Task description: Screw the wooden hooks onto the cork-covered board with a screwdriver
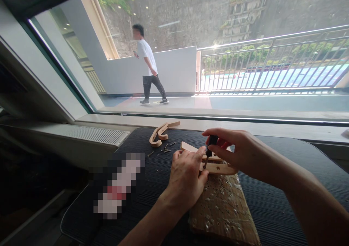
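My right hand (237, 147) is closed around the black handle of a small screwdriver (209, 147), held upright with its tip on a light wooden piece (218, 167). My left hand (187, 177) is closed on the near end of that wooden piece, pressing it onto a worn wooden board (223, 209) full of small holes. A second wooden slat (189, 147) lies just behind the hands. Two curved wooden hooks (160, 132) and several loose screws (165, 149) rest on the black ribbed mat (272, 202) to the left.
A blurred-out object (120, 184) lies on the mat at the left. Behind the mat run a window sill and vent grille (95, 134). Through the window a person (148, 66) walks along an outdoor walkway with a metal railing (272, 64).
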Demonstrator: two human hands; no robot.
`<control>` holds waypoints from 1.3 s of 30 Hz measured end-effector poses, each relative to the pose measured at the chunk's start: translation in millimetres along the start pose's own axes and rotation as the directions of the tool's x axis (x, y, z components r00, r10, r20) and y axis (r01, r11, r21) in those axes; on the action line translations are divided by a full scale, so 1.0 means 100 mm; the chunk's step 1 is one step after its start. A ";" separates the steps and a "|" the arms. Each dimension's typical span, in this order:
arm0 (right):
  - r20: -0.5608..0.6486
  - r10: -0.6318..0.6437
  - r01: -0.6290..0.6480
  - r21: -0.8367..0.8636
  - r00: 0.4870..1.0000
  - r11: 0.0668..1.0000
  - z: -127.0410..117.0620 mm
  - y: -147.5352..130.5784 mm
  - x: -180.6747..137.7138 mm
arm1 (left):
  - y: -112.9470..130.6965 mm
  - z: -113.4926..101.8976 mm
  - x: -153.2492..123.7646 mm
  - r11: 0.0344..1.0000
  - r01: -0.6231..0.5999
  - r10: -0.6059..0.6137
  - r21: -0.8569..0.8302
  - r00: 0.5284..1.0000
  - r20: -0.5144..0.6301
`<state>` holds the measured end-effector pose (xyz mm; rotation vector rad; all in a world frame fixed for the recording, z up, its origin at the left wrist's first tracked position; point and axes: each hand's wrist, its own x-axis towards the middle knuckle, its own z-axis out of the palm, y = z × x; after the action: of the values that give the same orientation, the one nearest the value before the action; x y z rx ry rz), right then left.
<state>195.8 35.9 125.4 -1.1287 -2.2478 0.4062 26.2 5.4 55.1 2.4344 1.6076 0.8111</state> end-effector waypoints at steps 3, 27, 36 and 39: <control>-0.001 -0.001 0.001 0.011 1.000 1.000 0.00 0.01 -0.01 | 0.00 0.01 0.00 1.000 -0.002 0.002 0.004 1.000 -0.005; -0.044 -0.029 0.026 -0.051 0.999 0.998 0.03 -0.06 0.05 | 0.01 0.00 0.01 1.000 0.000 0.000 0.006 1.000 -0.016; 0.013 0.012 -0.012 0.012 1.000 1.000 0.02 -0.02 0.00 | 0.01 0.00 0.00 1.000 -0.003 0.003 0.005 1.000 -0.003; 0.016 0.008 -0.008 -0.005 1.000 1.000 0.02 -0.03 0.00 | 0.01 0.00 0.00 1.000 -0.002 0.002 0.001 1.000 -0.008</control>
<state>192.0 34.3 125.4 -1.1412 -2.2593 0.4148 26.7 4.8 55.8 2.4365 1.6090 0.8218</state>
